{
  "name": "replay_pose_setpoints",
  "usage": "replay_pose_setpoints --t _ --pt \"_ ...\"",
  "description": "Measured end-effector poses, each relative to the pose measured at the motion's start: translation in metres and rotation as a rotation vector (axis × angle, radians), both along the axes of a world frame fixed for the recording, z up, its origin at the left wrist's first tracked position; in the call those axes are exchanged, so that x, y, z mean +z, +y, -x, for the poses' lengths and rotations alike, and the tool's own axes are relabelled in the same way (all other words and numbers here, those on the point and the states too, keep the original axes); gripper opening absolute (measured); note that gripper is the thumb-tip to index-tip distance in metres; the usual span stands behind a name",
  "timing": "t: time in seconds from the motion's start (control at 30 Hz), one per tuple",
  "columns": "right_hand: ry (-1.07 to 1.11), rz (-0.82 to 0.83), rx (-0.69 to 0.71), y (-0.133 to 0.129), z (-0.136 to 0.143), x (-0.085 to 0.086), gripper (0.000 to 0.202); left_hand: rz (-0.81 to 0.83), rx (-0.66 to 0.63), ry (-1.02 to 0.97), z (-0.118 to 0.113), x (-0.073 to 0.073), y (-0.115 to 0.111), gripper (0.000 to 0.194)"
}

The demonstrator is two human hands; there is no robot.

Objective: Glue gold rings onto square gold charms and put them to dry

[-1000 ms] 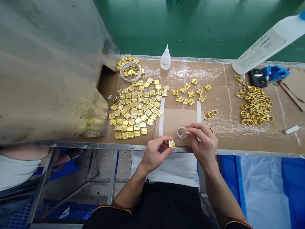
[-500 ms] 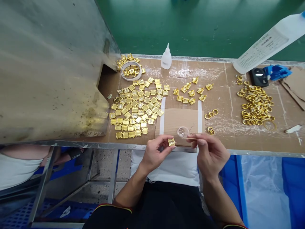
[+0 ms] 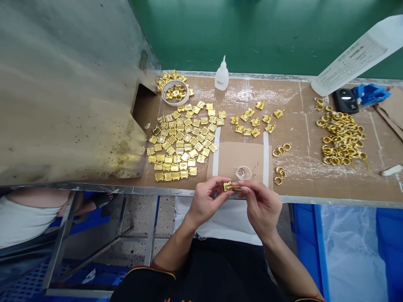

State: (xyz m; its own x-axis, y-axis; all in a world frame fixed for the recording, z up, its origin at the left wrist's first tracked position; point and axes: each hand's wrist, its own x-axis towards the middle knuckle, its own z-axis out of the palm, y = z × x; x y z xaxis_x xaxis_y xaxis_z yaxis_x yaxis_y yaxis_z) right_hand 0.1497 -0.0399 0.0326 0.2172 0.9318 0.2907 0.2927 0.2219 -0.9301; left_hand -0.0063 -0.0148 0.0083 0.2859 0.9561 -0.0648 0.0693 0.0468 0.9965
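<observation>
My left hand [image 3: 205,202] pinches a small gold piece [image 3: 227,186] at the table's front edge. My right hand [image 3: 263,207] is closed on a thin stick [image 3: 236,188], whose tip meets the gold piece. Just behind my hands, a small clear round dish [image 3: 243,173] rests on a cardboard sheet [image 3: 239,153] held by white tape strips. Many flat gold plates [image 3: 179,144] lie to the left of the sheet. Beyond it are several gold pieces with rings attached [image 3: 255,121]. A few gold rings [image 3: 278,180] lie to its right.
A white squeeze bottle [image 3: 222,76] stands at the back, near a tape roll [image 3: 175,93]. On the right are a heap of gold rings [image 3: 343,136], a black device [image 3: 346,100] and a large bottle [image 3: 355,58]. A metal panel [image 3: 69,96] fills the left; a person's arm [image 3: 85,207] shows below.
My right hand has moved left with the stick, bringing its tip to the gold piece in my left hand. The view has shifted slightly.
</observation>
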Motion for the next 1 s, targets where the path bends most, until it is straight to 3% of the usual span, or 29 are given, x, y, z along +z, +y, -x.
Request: replay_pose_setpoints --t 1.0 --pt "-0.149 -0.057 0.005 -0.0028 -0.0022 -0.0055 0.016 -0.069 0.012 0.055 -0.0006 -0.0013 -0.0009 0.027"
